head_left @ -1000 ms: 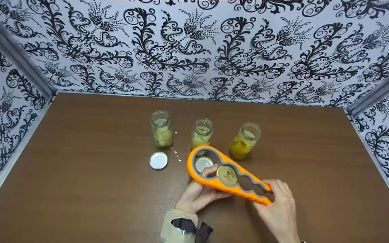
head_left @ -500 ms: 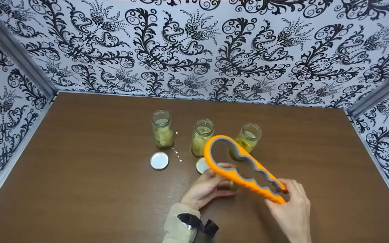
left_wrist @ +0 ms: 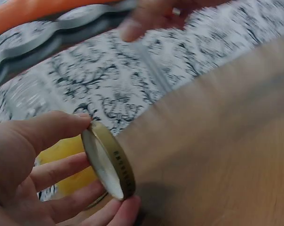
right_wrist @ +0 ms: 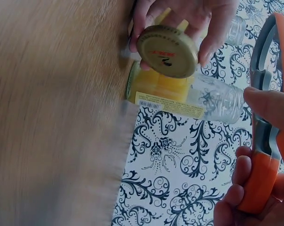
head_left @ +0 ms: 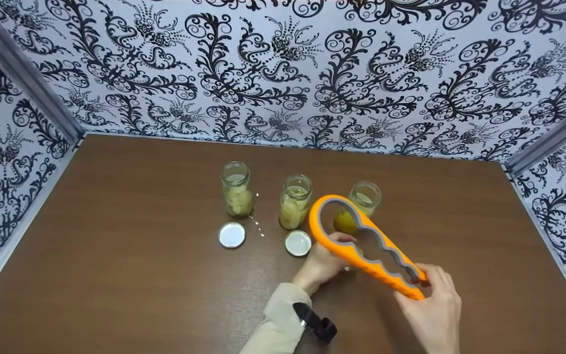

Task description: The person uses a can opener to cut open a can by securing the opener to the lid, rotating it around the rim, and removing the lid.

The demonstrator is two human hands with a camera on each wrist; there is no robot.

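My left hand point(head_left: 327, 260) pinches a gold jar lid point(left_wrist: 125, 172) by its edge between thumb and fingers, with the lid tilted on its side. In the right wrist view the lid's printed top point(right_wrist: 168, 52) faces the camera, low in front of the right-hand jar. My right hand point(head_left: 435, 307) grips the handle ends of an orange jar opener point(head_left: 386, 276) with a grey scalloped inner edge. The opener is raised, and its round loop overlaps the right-hand jar point(head_left: 367, 194) in the head view. That glass jar stands uncovered with yellow contents and a label point(right_wrist: 170, 104).
Two more uncovered glass jars, a left one point(head_left: 238, 194) and a middle one point(head_left: 294, 206), hold pale contents. In front of them lie two lids, a left lid point(head_left: 232, 235) and a right lid point(head_left: 298, 243). White drops point(head_left: 258, 227) dot the brown table point(head_left: 140, 270). Patterned walls enclose it.
My left hand has moved right and forward with the gold lid, out from beneath the opener's loop. The opener has shifted right in my right hand, uncovering the middle jar and its lid.
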